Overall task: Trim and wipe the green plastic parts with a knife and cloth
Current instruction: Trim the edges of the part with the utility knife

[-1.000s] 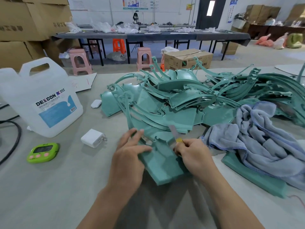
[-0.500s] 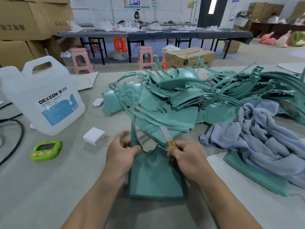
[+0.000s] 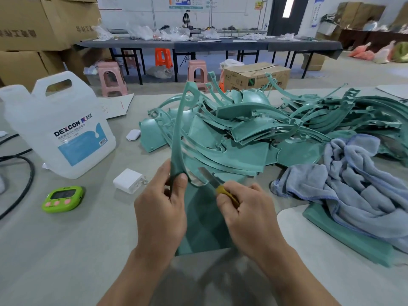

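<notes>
A green plastic part (image 3: 204, 226) with a long curved arm stands tilted up in front of me. My left hand (image 3: 161, 208) grips the base of that arm between thumb and fingers. My right hand (image 3: 247, 208) holds a knife (image 3: 212, 180) with a yellow handle, its blade lying against the part's curved inner edge. Behind lies a big heap of green plastic parts (image 3: 254, 129). A grey-blue cloth (image 3: 357, 180) is bunched at the right, partly over another green part (image 3: 344, 235).
A white DEXCON jug (image 3: 59, 127) stands at the left, with a green timer (image 3: 64, 198), a white charger (image 3: 129, 181) and a black cable (image 3: 19, 186) near it. A small white case (image 3: 133, 134) lies by the heap. Cardboard boxes, stools and a long table stand behind.
The green part has been lifted off the table and stood upright, its long arm now rising. My left hand shifted to grip the arm's base. The knife stays against the inner edge.
</notes>
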`<state>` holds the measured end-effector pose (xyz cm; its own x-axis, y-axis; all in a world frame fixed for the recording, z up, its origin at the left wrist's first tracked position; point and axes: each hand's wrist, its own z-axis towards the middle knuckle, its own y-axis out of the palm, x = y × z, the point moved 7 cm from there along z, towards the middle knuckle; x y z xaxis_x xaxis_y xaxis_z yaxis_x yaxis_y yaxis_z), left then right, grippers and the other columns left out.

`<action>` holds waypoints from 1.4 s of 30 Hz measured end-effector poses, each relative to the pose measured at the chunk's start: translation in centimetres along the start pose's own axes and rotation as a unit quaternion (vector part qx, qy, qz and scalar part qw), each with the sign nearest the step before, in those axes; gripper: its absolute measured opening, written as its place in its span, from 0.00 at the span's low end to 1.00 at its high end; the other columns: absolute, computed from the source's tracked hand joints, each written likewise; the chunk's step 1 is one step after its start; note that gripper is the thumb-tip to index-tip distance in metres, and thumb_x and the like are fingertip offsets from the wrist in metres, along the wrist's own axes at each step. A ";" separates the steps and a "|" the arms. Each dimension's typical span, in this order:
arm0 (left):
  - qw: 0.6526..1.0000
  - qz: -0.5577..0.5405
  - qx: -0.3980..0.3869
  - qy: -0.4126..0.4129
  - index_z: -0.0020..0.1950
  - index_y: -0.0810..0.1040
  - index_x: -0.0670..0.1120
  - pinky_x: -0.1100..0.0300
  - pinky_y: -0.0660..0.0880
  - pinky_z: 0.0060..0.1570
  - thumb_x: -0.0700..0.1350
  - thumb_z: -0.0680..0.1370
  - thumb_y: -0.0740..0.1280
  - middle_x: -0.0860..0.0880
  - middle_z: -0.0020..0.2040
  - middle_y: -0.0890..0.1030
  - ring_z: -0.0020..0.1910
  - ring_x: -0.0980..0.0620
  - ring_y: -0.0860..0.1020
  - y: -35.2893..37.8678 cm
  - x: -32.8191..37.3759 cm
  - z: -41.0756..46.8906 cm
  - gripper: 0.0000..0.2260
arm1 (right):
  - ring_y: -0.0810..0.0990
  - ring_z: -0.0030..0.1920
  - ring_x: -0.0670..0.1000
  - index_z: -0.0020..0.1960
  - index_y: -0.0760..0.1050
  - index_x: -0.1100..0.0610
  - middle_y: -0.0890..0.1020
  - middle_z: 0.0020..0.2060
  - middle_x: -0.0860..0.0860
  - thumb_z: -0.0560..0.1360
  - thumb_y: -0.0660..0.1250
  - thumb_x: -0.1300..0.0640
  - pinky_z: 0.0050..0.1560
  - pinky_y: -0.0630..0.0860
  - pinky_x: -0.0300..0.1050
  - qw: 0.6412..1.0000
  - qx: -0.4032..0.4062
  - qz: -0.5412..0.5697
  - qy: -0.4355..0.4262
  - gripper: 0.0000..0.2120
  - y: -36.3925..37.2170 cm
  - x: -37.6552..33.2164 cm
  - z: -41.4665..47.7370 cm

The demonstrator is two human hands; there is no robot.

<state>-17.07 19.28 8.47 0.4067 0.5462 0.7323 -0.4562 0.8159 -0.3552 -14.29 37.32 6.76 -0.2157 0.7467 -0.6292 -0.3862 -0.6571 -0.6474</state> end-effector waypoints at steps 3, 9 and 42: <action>1.000 0.007 0.005 0.000 0.66 0.80 0.53 0.79 0.68 0.39 0.47 0.81 0.67 0.60 0.37 0.79 0.43 0.59 0.78 -0.2 0.2 0.0 0.13 | 0.70 0.39 0.46 0.37 0.72 0.51 0.74 0.28 0.45 0.77 0.62 0.50 0.40 0.66 0.38 1.000 0.001 -0.004 -0.015 0.11 -0.4 -0.4 -0.1; 1.000 -0.007 0.004 0.007 0.68 0.80 0.51 0.80 0.67 0.40 0.45 0.80 0.69 0.63 0.37 0.79 0.42 0.61 0.78 -0.4 0.5 0.2 0.16 | 0.69 0.36 0.48 0.35 0.72 0.52 0.74 0.27 0.46 0.76 0.62 0.51 0.39 0.67 0.39 0.999 0.021 -0.024 -0.005 0.12 -1.0 0.2 0.3; 0.999 -0.011 0.023 -0.033 0.58 0.79 0.51 0.79 0.67 0.39 0.45 0.81 0.67 0.63 0.39 0.78 0.43 0.65 0.77 -0.1 -0.6 0.0 0.06 | 0.64 0.30 0.50 0.34 0.66 0.60 0.69 0.28 0.54 0.78 0.68 0.55 0.32 0.60 0.47 0.994 0.044 0.072 0.071 0.18 -0.3 1.6 0.3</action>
<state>-17.21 18.86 8.09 0.3641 0.5140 0.7767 -0.4840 0.8169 -0.3137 -14.76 38.78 6.04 -0.1487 0.6196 -0.7707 -0.4384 -0.7399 -0.5102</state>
